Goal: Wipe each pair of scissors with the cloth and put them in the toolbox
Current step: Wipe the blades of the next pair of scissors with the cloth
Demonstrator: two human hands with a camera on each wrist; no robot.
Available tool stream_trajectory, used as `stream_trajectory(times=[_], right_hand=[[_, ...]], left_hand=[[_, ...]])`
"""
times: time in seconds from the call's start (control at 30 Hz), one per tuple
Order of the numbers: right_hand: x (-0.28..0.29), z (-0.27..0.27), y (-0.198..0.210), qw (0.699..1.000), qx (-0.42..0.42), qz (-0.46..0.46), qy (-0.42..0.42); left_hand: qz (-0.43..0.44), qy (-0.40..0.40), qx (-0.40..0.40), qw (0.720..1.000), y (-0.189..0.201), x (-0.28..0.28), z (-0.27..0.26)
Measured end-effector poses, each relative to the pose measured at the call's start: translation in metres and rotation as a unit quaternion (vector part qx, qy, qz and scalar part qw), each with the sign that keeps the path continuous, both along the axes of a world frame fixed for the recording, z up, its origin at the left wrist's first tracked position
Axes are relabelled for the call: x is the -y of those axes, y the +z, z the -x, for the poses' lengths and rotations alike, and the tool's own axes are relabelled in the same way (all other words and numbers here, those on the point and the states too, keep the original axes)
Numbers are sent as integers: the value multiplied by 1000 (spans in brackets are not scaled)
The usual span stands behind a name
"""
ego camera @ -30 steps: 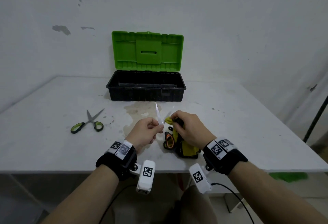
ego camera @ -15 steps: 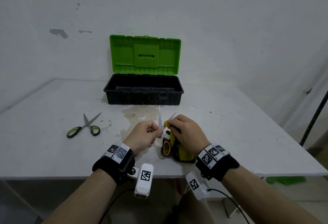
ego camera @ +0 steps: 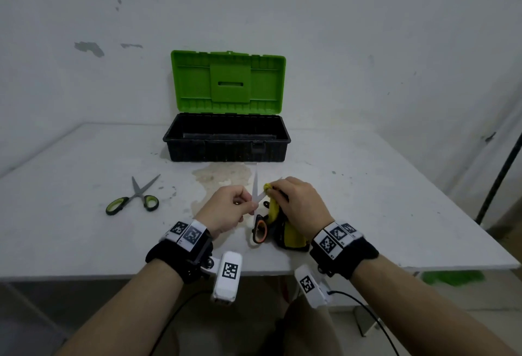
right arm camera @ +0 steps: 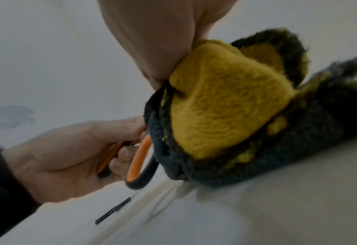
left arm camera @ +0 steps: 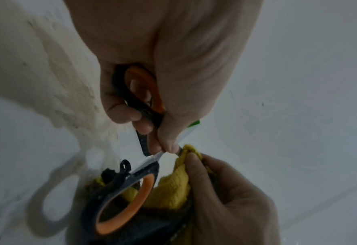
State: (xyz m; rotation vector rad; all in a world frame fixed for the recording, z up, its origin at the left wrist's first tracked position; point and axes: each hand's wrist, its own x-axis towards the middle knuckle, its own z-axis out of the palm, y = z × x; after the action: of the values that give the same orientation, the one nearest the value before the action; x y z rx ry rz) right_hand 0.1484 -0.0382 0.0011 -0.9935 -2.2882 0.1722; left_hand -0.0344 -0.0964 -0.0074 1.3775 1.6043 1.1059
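- The left hand [ego camera: 226,208] grips the orange scissors [ego camera: 258,228] by one handle loop and pinches a blade near the pivot. This holds them spread open and steady just above the tabletop's [ego camera: 367,214] near edge, probably so that each blade can be reached on its own.
- The right hand [ego camera: 299,208] is curled round the cloth [ego camera: 292,235], pinching a yellow fold against the other blade, which is the wiping contact. The rest of the cloth trails down toward the tabletop.
- The green scissors [ego camera: 132,200] lie slightly open near the left edge, apparently waiting their turn.
- The toolbox [ego camera: 226,141] stands at the far edge with its lid up, ready to take the scissors. I see no scissors inside.
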Motion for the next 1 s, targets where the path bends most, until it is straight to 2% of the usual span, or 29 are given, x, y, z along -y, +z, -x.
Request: stream_trajectory(times=[0.13,0.2,0.3,0.37,0.5,0.6,0.73,0.93,1.0], right_hand=[[-15,-9,5,997,-40,12,-57],[-8,-7,7,999,-38,7,-16],[7,3,4,999,11,16,39],[4,2,1,999,21,12,21],[-13,-10,8,998,-28,17,-59],[-8,-8,13,998,-24,6,-50],[13,9,7,999,30,14,-2],[-1,-1,15,995,28,47,-86],[-1,0,19,996,3,37,-82]], left_hand=[[26,7,25,999,0,1,5],[30,12,31,999,-1,0,6],[29,-1,24,999,1,-1,2],[31,-11,18,999,3,0,0],[31,-1,7,1000,2,2,5],[18,7,1,1000,2,2,6],[11,-9,-17,1000,3,2,2],[12,1,-38,999,1,8,5],[-3,5,-69,998,3,8,6]])
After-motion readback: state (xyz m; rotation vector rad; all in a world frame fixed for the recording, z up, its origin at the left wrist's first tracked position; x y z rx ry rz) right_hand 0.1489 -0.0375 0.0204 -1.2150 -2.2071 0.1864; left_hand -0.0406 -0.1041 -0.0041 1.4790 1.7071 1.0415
